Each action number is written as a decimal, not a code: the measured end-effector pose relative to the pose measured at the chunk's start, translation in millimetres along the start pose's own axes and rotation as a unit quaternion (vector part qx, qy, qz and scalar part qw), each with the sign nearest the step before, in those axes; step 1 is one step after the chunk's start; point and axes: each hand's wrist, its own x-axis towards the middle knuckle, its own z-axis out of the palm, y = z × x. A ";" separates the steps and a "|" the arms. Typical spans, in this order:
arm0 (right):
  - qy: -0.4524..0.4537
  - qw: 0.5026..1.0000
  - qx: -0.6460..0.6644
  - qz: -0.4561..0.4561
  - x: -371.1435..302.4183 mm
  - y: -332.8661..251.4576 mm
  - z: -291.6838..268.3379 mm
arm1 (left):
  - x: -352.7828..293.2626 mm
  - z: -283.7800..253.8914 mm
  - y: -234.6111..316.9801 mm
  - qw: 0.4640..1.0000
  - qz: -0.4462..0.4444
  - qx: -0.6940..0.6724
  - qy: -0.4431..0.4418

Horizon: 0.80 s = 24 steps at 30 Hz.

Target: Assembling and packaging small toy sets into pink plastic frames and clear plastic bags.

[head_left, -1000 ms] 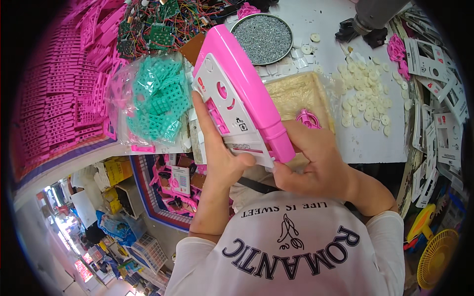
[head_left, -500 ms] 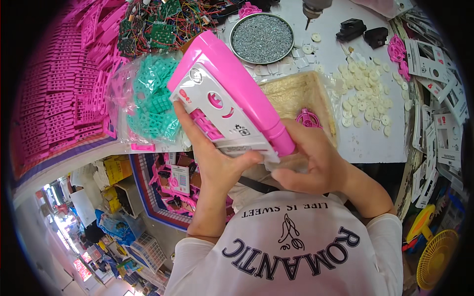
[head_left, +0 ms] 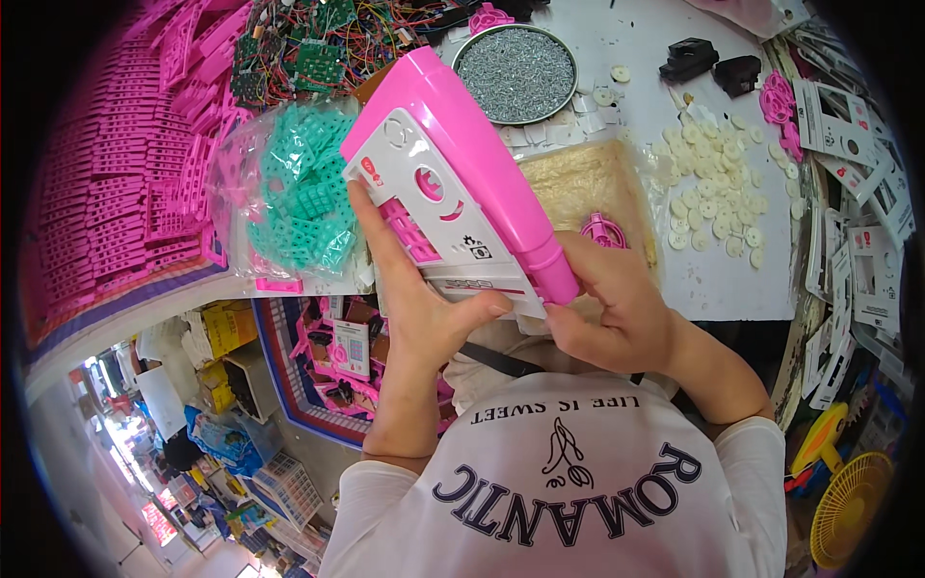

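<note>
Both hands hold a tilted pink plastic toy casing point(head_left: 482, 159) with a printed white panel point(head_left: 451, 214) facing up toward me. Cut-outs in the panel show pink parts beneath. My left hand point(head_left: 429, 313) grips the panel's left side, fingers along the edge and thumb by the lower end. At the casing's lower right corner, my right hand point(head_left: 617, 308) pinches the pink end with thumb and fingers. The casing is held above the bench, near my chest, and its underside is hidden.
Behind the casing stands a round tray of small screws point(head_left: 515, 120). Left are a bag of green parts point(head_left: 308, 183), stacked pink pieces point(head_left: 96, 202) and wired circuit boards point(head_left: 318, 67). Right lie cream discs point(head_left: 718, 183) and black parts point(head_left: 689, 60). A basket point(head_left: 284, 385) stands below, left.
The casing has shifted slightly up and right, its panel turned a little more toward me. My right thumb has moved up against its corner. The hanging screwdriver bit has left the view.
</note>
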 end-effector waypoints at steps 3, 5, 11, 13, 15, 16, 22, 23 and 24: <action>0.044 0.998 -0.031 -0.027 0.6 -7.7 5.6 | -2.9 1.4 -4.6 0.999 -0.029 -0.031 -0.008; 0.040 0.996 -0.066 -0.046 -0.1 -14.4 5.4 | -4.6 5.0 8.9 0.996 -0.051 -0.070 -0.018; 0.054 0.991 -0.082 -0.089 -0.1 -9.7 12.1 | -5.2 2.7 9.8 0.998 -0.032 -0.056 0.003; 0.048 0.993 -0.056 -0.096 1.1 -9.8 11.7 | -6.7 2.2 8.3 0.999 -0.017 -0.027 0.021; 0.048 0.993 -0.034 -0.102 2.4 -11.4 11.3 | -8.1 2.8 6.1 0.999 -0.003 0.019 0.046; 0.041 0.994 -0.031 -0.098 3.0 -11.5 10.8 | -9.0 1.9 2.9 0.999 0.011 0.034 0.038; 0.065 0.965 0.228 0.109 -12.6 -8.2 10.1 | 14.1 -2.7 7.4 0.955 -0.069 -0.265 0.110; 0.059 0.963 0.238 0.111 -15.6 -8.1 8.0 | 19.1 -12.7 2.4 0.923 -0.089 -0.357 0.113; 0.054 0.960 0.249 0.114 -17.0 -8.8 7.6 | 23.7 -20.3 -0.1 0.882 -0.108 -0.445 0.114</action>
